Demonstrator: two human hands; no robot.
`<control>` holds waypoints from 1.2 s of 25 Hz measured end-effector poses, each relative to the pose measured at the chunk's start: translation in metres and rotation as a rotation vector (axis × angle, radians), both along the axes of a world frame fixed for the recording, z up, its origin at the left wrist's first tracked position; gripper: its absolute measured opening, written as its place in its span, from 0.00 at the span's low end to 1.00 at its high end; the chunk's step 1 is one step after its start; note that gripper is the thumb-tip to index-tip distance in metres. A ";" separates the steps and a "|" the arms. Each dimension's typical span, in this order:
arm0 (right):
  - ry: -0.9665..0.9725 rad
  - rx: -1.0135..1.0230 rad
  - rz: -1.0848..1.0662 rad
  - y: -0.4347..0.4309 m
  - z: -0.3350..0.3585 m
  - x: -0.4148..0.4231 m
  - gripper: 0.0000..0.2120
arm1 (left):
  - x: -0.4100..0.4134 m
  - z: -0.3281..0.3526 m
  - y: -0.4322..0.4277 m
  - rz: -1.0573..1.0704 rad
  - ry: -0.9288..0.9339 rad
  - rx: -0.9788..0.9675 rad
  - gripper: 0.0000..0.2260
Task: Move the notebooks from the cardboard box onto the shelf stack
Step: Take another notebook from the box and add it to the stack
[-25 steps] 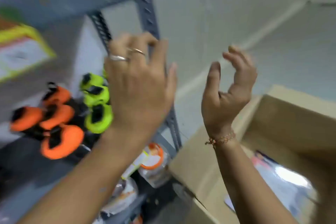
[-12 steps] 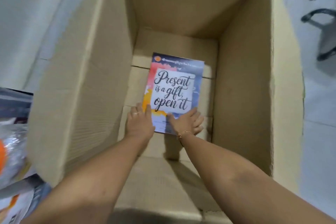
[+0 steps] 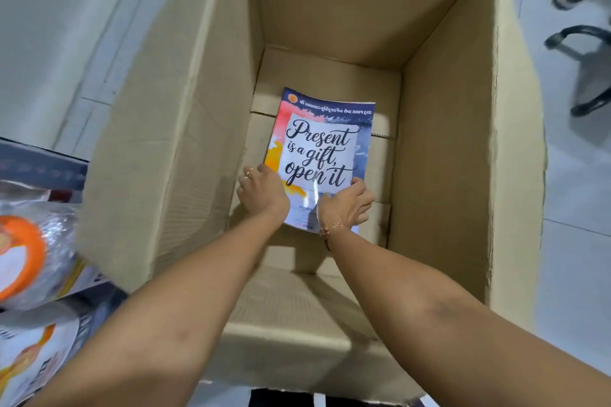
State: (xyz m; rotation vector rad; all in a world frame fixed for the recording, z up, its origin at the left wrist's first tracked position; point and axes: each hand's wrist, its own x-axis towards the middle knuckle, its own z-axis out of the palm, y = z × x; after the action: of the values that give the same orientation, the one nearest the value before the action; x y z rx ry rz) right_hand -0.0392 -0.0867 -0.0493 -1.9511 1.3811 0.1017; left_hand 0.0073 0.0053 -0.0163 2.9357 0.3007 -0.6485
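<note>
1. My forearms reach down over the near wall of the cardboard box [image 3: 158,129], deep into it.
2. My left hand [image 3: 263,196] is closed on the notebook [image 3: 322,155] at its near left corner, fingers curled under the edge. My right hand [image 3: 345,205] pinches the near edge just beside it, thumb on the cover.
3. A second ago both hands were up by the shelf and empty; half a second ago they lay flat on the cover. Now the near end is bowing upward in my grip, so I judge the lift has begun.
4. The notebook sits in the middle of the box floor, its far end resting on the bottom flaps, clear of all four walls. I see only this one; whether more lie beneath it, I cannot tell.
5. At the left edge, beside the box, wrapped goods with an orange lid [image 3: 23,254] sit on a grey shelf [image 3: 39,163], which is probably where this goes.
6. Beyond lie a pale tiled floor [image 3: 575,192] and, at the far right, black chair legs [image 3: 582,40].
</note>
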 end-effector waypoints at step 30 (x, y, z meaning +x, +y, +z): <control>-1.230 -0.261 1.597 0.392 0.660 0.043 0.10 | -0.177 0.615 0.398 0.870 -1.135 0.130 0.17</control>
State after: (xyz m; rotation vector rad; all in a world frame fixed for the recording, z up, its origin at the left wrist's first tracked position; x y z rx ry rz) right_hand 0.0042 0.3050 0.6108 -2.1110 -1.0523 -0.4740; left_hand -0.1699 0.4028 0.5989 2.3485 1.2908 1.0861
